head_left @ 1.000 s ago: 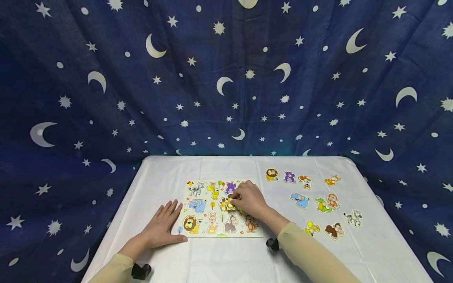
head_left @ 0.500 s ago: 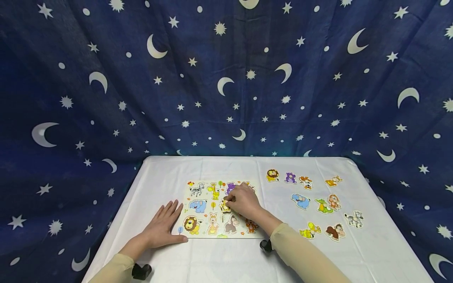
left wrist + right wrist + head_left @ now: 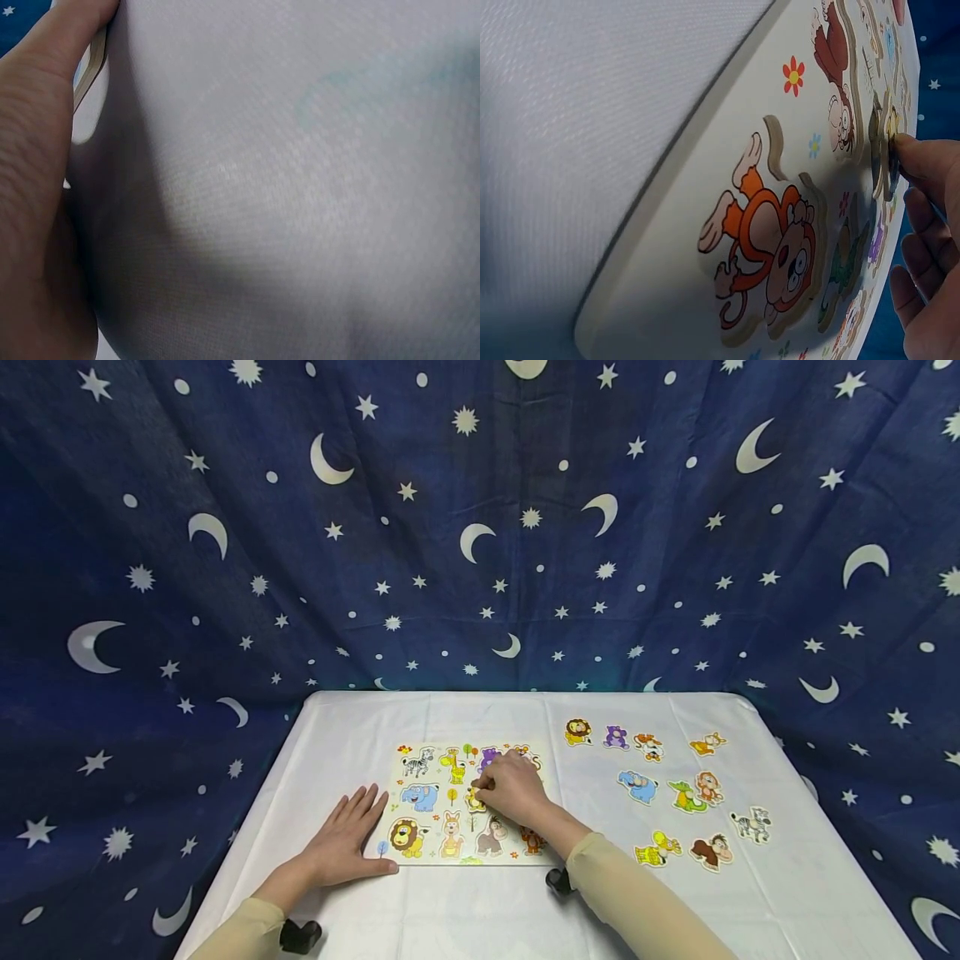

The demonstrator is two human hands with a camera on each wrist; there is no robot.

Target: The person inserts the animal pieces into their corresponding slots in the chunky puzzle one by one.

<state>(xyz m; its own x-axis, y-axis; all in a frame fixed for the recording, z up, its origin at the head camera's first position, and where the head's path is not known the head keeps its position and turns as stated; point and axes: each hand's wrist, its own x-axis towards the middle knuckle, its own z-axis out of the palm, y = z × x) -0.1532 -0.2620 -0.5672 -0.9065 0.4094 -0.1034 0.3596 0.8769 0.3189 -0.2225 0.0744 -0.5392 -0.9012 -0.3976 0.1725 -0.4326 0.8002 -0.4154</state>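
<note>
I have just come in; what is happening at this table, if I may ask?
A person's right hand pinches a yellow piece at the middle row of an animal puzzle board; the piece does not look fully seated. The left hand lies spread at the board's left edge. Ten loose animal pieces lie to the board's right, on the white cloth.

From where I stood, the right grip (image 3: 513,787) hid most of the piece (image 3: 893,124) pinched at the puzzle board (image 3: 432,859); how it sat there, I couldn't tell. That hand also covered the board's crocodile (image 3: 842,262) and part of its tiger (image 3: 533,755). Both sleeves, left (image 3: 243,933) and right (image 3: 645,893), were cut off nearer me than the board. In the left-wrist view, the left grip (image 3: 34,172) was cropped beside the board, the tabletop (image 3: 300,225) blurred; in the right-wrist one, the board's far pictures were too squeezed to read.
</note>
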